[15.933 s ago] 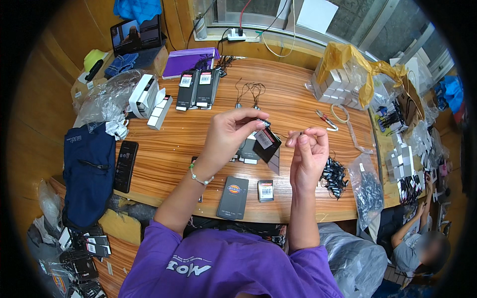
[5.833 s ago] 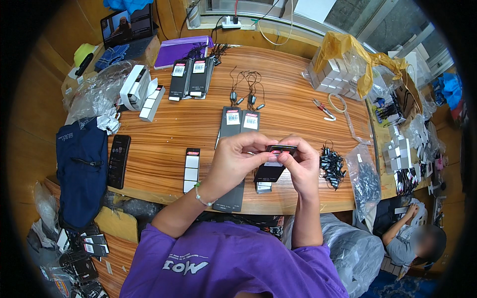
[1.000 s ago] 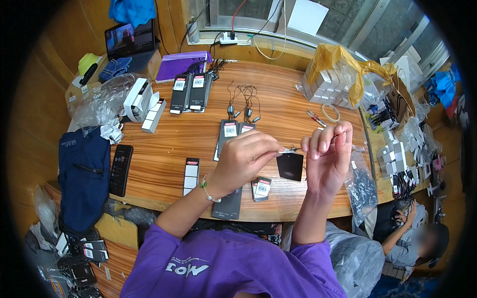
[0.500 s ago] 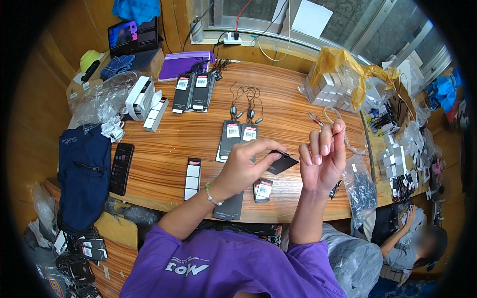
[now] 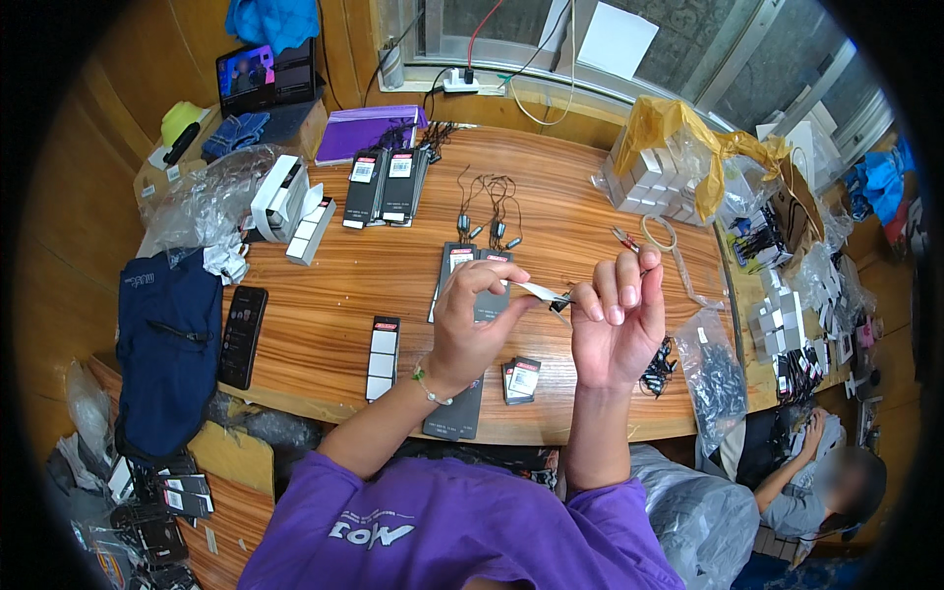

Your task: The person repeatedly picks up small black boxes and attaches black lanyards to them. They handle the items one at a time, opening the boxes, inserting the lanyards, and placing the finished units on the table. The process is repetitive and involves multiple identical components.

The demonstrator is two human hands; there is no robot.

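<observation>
My left hand point(image 5: 470, 320) pinches a small flat hang tag point(image 5: 536, 291) between thumb and fingers, its pale side turned up. Close beside it, my right hand point(image 5: 618, 320) is raised with thumb and forefinger pressed together. A dark bit shows at that pinch, too thin to name. Its other fingers curl near the tag's far end, where something small and dark sits. Below the hands lies a small stack of tags point(image 5: 521, 382). A dark grey tag point(image 5: 455, 417) lies partly under my left wrist. Behind my left hand are long dark tags point(image 5: 447, 264) with black cords point(image 5: 501, 202).
A label strip point(image 5: 383, 359) and a phone point(image 5: 243, 337) lie to the left. More dark tags point(image 5: 383, 187) are stacked at the back. Bagged black cords point(image 5: 715, 369) hang at the right edge near loose cords point(image 5: 659, 369). White boxes point(image 5: 654, 177) stand far right. A co-worker point(image 5: 811, 482) sits lower right.
The tag in my left hand has turned from its dark face to a pale, nearly edge-on side. My right hand has moved slightly left and down, closer to it.
</observation>
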